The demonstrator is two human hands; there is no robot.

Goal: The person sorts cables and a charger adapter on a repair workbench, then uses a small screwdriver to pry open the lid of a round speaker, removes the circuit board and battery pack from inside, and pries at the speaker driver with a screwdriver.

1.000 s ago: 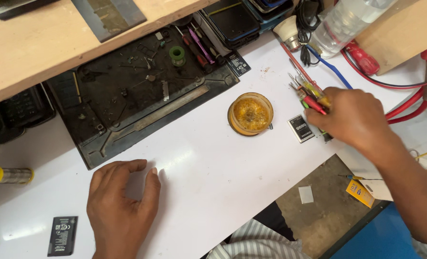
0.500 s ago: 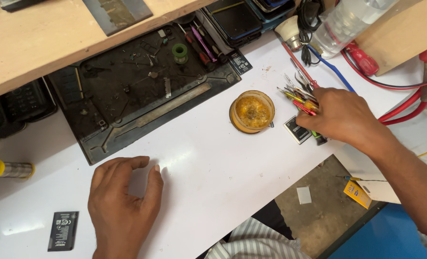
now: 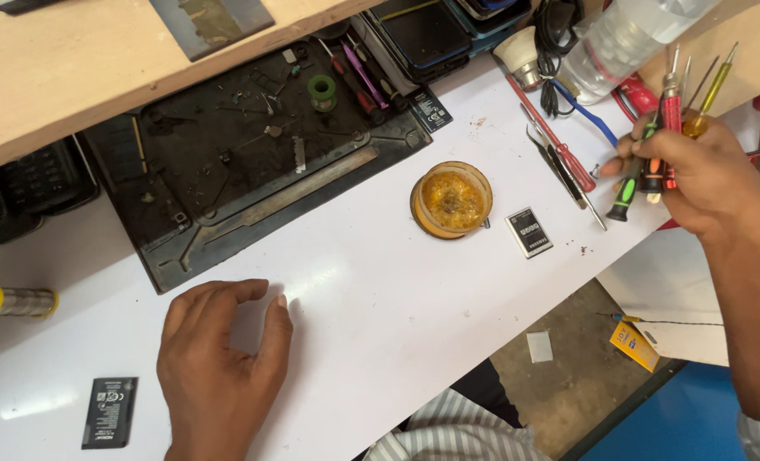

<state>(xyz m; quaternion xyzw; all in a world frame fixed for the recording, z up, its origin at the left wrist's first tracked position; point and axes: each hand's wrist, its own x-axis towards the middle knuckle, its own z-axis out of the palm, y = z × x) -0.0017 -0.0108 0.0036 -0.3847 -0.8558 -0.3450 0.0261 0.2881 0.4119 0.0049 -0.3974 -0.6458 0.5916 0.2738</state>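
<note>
My right hand [image 3: 704,175] is lifted over the right end of the white table [image 3: 371,299] and grips a bundle of small screwdrivers [image 3: 666,128] with red, green and yellow handles, tips up. My left hand [image 3: 222,358] rests palm down on the table near the front edge, fingers curled, holding nothing that I can see. A red-handled screwdriver [image 3: 559,145] and tweezers lie on the table just left of my right hand. A small grey phone battery [image 3: 529,232] lies beside a round amber tin of flux [image 3: 451,201].
A black work mat [image 3: 243,162] with small parts and a green solder spool [image 3: 321,88] lies at the back. A wooden shelf [image 3: 72,77] overhangs it. A black battery [image 3: 109,412] and a yellow solder reel [image 3: 8,300] are at the left. A plastic bottle [image 3: 627,34] stands at the back right.
My right hand has picked up the screwdrivers from the table and raised them to the right. The battery that it covered is now in the open. My left hand has stayed put.
</note>
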